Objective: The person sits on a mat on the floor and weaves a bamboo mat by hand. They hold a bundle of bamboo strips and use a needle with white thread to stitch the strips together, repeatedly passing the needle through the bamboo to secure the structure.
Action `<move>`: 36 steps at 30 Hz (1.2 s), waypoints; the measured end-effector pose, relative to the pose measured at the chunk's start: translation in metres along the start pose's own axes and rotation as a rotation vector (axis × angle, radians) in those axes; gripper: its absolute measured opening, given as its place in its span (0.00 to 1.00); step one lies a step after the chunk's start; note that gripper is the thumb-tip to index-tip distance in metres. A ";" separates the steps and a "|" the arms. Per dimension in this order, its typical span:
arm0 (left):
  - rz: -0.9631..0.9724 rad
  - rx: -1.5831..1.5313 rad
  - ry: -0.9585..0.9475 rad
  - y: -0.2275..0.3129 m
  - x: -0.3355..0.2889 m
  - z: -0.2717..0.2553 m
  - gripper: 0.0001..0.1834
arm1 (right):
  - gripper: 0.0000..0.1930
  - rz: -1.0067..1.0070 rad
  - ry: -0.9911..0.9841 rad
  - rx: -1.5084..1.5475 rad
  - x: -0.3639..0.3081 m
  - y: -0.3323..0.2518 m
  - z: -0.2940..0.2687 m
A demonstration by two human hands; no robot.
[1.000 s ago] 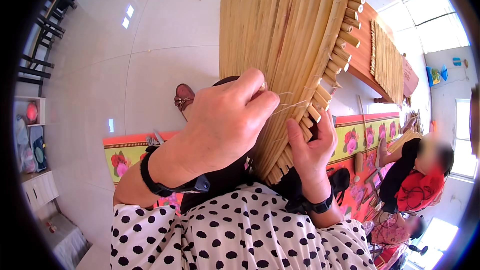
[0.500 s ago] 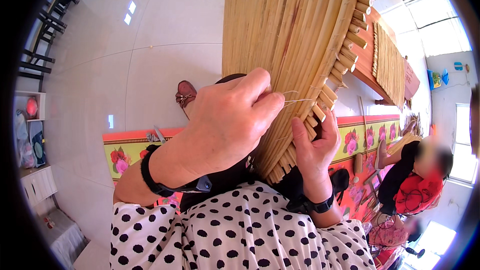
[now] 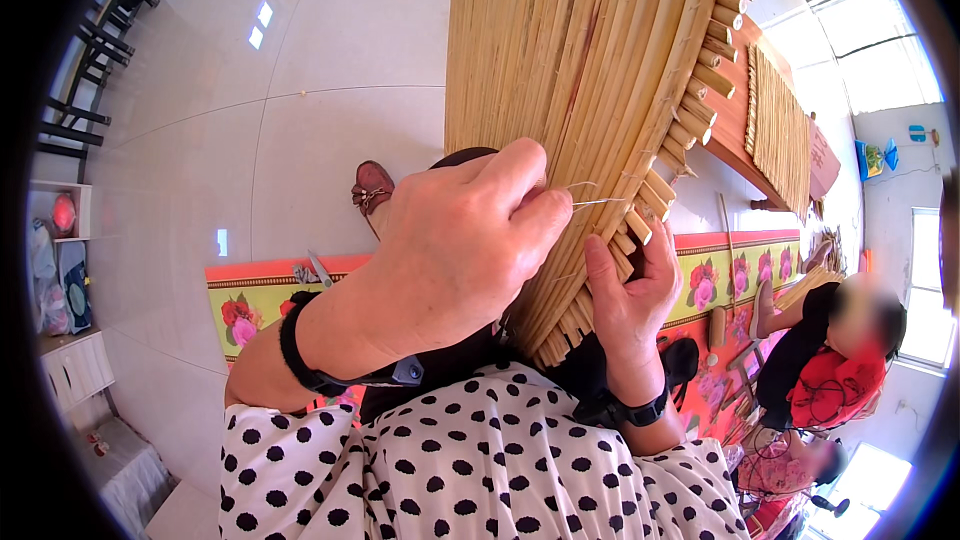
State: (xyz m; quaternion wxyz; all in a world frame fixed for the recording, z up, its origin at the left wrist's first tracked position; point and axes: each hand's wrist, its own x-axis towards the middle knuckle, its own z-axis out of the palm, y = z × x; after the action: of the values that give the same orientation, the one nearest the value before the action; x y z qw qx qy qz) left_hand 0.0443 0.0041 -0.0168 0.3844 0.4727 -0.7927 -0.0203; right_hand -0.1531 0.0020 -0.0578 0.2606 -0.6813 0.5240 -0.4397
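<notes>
A mat of straw-coloured reed stalks (image 3: 560, 60), laid side by side, stands slanting in front of me, its cut ends along the right edge. My left hand (image 3: 470, 225) is closed in a pinch on a thin pale thread (image 3: 603, 202). One strand runs taut toward the mat's right edge, while another curls above it. My right hand (image 3: 635, 290) grips that edge lower down, its thumb on the near face and its fingers around the stalk ends. Its fingertips are partly hidden behind the stalks.
Behind the mat is a reddish wooden table (image 3: 725, 145) bearing another reed mat (image 3: 778, 130). A flowered floor mat (image 3: 235, 310) lies below, with scissors (image 3: 320, 268) on it. At the right sits another person (image 3: 790, 360) near a small wooden frame (image 3: 742, 380).
My left hand has shifted very slightly right, toward the mat's edge, still pinching the thread. My right hand and the mat stay in place.
</notes>
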 end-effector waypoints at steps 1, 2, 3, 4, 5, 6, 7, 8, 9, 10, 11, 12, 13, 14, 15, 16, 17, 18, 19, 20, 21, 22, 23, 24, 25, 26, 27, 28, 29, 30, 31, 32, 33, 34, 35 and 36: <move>0.002 0.002 0.000 0.000 0.000 0.000 0.10 | 0.16 -0.004 0.003 0.001 0.000 0.001 0.000; 0.004 0.005 0.000 0.000 0.000 0.000 0.10 | 0.16 -0.005 0.004 0.000 0.000 0.001 0.000; 0.002 0.004 -0.004 0.000 0.000 -0.001 0.10 | 0.16 -0.005 0.004 -0.002 0.000 0.001 0.000; -0.001 0.002 -0.008 0.000 0.000 -0.001 0.11 | 0.16 -0.006 0.005 -0.004 -0.001 0.002 0.000; -0.003 0.001 -0.012 0.000 0.000 0.000 0.11 | 0.16 -0.010 0.008 -0.011 -0.001 0.003 0.000; -0.001 0.005 -0.012 0.000 0.000 0.000 0.11 | 0.16 -0.014 0.011 -0.019 -0.002 0.004 0.000; 0.001 0.011 -0.013 0.000 0.000 0.000 0.11 | 0.16 -0.017 0.014 -0.025 -0.002 0.005 0.000; 0.003 0.016 -0.014 0.000 0.000 0.000 0.11 | 0.16 -0.020 0.012 -0.033 -0.002 0.004 0.000; 0.004 0.016 -0.015 0.000 0.000 0.000 0.12 | 0.16 -0.024 0.011 -0.041 0.000 0.002 0.000; 0.005 0.015 -0.015 0.000 0.001 0.000 0.12 | 0.16 -0.027 0.010 -0.051 0.000 0.001 -0.001; 0.006 0.013 -0.015 0.000 0.001 0.000 0.12 | 0.16 -0.028 0.013 -0.049 0.000 0.002 -0.001; 0.007 0.015 -0.020 0.001 0.001 -0.001 0.12 | 0.16 -0.029 0.016 -0.048 -0.001 0.003 0.000; 0.007 0.016 -0.024 0.001 0.001 -0.001 0.12 | 0.16 -0.030 0.018 -0.047 -0.001 0.004 0.000; 0.008 0.018 -0.028 0.002 0.002 -0.001 0.12 | 0.16 -0.033 0.017 -0.048 -0.001 0.004 -0.001; 0.009 0.024 -0.030 0.002 0.001 -0.002 0.12 | 0.16 -0.035 0.015 -0.049 -0.001 0.004 -0.001; 0.010 0.031 -0.033 0.003 0.001 -0.002 0.12 | 0.16 -0.038 0.014 -0.049 -0.001 0.004 -0.001; 0.011 0.037 -0.035 0.004 0.001 -0.003 0.12 | 0.16 -0.040 0.013 -0.044 -0.001 0.003 -0.001; 0.013 0.039 -0.034 0.005 0.002 -0.003 0.12 | 0.15 -0.043 0.012 -0.038 0.000 0.003 -0.001; 0.014 0.042 -0.033 0.007 0.003 -0.004 0.12 | 0.15 -0.045 0.011 -0.031 0.000 0.002 0.000; 0.015 0.046 -0.031 0.007 0.004 -0.005 0.12 | 0.15 -0.042 0.011 -0.027 0.000 0.002 0.000; 0.015 0.040 -0.036 0.007 0.004 -0.006 0.12 | 0.15 -0.039 0.012 -0.023 0.000 0.002 0.000; 0.015 0.034 -0.041 0.007 0.005 -0.006 0.13 | 0.15 -0.036 0.013 -0.020 0.000 0.003 0.000; 0.016 0.027 -0.045 0.006 0.005 -0.006 0.13 | 0.15 -0.043 0.012 -0.034 0.000 0.002 0.000; 0.018 0.025 -0.049 0.006 0.004 -0.007 0.13 | 0.15 -0.049 0.011 -0.049 0.000 0.002 0.000; 0.021 0.026 -0.053 0.005 0.002 -0.008 0.13 | 0.15 -0.057 0.010 -0.062 0.000 0.001 -0.001; 0.023 0.026 -0.057 0.005 0.001 -0.009 0.14 | 0.15 -0.062 0.015 -0.044 0.001 0.001 0.000; 0.023 0.027 -0.057 0.006 0.001 -0.010 0.14 | 0.15 -0.067 0.020 -0.026 0.001 0.001 0.001; 0.023 0.027 -0.057 0.006 0.002 -0.010 0.14 | 0.15 -0.071 0.025 -0.008 0.002 0.000 0.001; 0.023 0.027 -0.058 0.007 0.003 -0.011 0.14 | 0.15 -0.064 0.016 -0.020 0.002 0.000 0.001; 0.023 0.025 -0.057 0.007 0.003 -0.010 0.14 | 0.15 -0.057 0.007 -0.031 0.001 0.000 -0.001; 0.023 0.023 -0.056 0.006 0.003 -0.009 0.14 | 0.15 -0.051 -0.002 -0.043 0.001 0.000 -0.002; 0.024 0.021 -0.055 0.006 0.003 -0.008 0.14 | 0.15 -0.046 -0.002 -0.043 0.001 0.000 -0.002; 0.023 0.025 -0.056 0.006 0.003 -0.008 0.14 | 0.15 -0.041 -0.002 -0.043 0.001 -0.001 -0.002; 0.022 0.028 -0.059 0.006 0.003 -0.008 0.14 | 0.16 -0.034 -0.001 -0.043 0.001 -0.002 -0.002; 0.022 0.031 -0.062 0.006 0.003 -0.008 0.14 | 0.15 -0.035 0.001 -0.037 0.001 -0.003 -0.001; 0.023 0.031 -0.060 0.006 0.003 -0.008 0.14 | 0.15 -0.035 0.004 -0.032 0.001 -0.004 -0.001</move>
State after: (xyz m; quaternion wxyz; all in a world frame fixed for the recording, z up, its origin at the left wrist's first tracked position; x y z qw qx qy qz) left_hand 0.0442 0.0076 -0.0071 0.3533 0.4685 -0.8096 -0.0178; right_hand -0.1519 0.0022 -0.0541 0.2411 -0.6935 0.5194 -0.4372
